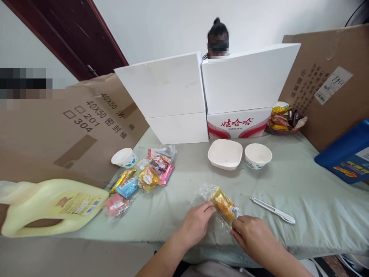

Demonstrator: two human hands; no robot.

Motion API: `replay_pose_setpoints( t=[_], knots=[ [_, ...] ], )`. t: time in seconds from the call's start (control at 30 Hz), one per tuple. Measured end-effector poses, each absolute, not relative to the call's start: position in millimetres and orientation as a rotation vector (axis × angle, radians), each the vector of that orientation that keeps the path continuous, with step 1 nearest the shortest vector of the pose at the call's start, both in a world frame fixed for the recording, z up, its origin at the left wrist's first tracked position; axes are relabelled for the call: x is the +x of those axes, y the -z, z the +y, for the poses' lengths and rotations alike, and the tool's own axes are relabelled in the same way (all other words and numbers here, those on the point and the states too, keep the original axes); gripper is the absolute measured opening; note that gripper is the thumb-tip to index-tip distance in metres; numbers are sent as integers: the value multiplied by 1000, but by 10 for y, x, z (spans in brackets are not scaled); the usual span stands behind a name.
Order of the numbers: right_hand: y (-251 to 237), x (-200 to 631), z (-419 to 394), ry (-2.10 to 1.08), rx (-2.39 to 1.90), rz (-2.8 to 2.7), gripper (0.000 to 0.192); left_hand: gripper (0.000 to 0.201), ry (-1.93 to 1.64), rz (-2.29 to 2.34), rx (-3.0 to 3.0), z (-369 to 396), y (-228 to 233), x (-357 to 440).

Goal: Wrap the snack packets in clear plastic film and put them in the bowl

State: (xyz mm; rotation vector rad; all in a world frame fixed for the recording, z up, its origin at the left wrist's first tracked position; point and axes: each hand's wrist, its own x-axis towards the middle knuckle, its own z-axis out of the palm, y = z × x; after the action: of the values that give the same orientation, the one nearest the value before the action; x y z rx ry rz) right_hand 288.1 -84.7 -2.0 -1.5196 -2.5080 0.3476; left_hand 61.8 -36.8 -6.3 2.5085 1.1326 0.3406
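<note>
From where I stand, both hands are busy with one packet [225, 206], over the near part of the counter [184, 204]. The left hand [198, 220] has its fingers closed on the packet's left edge, and the right hand [253, 232] pinches the lower right end. Clear wrap [203, 193] puffs out past the far left side; I can't tell if the packet rests on the cloth or hangs just above it.

I'd call this the handling step, two-handed, with the packet still out of the tray [225, 154] and the bowl [258, 157] beyond it. The next move, I'd judge, calls for a firm pinch, as the wrap looks slippery. The knife [272, 210] lies to the right, touched by neither hand.
</note>
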Motion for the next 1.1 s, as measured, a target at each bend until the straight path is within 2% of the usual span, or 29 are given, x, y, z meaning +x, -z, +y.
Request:
replay_pose_setpoints(
  t=[0.1,0.27,0.4,0.57,0.63,0.7,0.83,0.93,1.0,1.1],
  knots=[
    [75,2775,-900,-219,-1453,-2506,11,51,-355,1160,2681,-228,111,755],
    [257,2630,-1059,-209,-1333,-2555,7,47,-292,939,2833,-16,102,974],
    [338,2658,-1073,-218,-1411,-2664,19,49,-220,759,2841,116,57,1073],
    [332,2890,-927,-76,-1629,-2542,20,45,-172,1122,2487,265,-51,967],
    [336,2946,-868,-44,-1642,-2528,21,34,-181,1209,2271,382,-99,870],
    [350,2958,-822,-47,-1646,-2512,21,23,-249,1291,2156,520,-153,770],
    [383,2928,-772,-95,-1651,-2463,14,23,-663,1608,2160,651,-277,661],
    [409,2931,-761,-143,-1639,-2437,11,17,-893,1431,2332,528,-287,742],
    [438,2949,-760,-181,-1627,-2420,10,21,-657,1189,2511,418,-214,844],
    [506,2987,-769,-223,-1606,-2373,12,46,-315,1178,2555,384,-51,931]
  ],
)
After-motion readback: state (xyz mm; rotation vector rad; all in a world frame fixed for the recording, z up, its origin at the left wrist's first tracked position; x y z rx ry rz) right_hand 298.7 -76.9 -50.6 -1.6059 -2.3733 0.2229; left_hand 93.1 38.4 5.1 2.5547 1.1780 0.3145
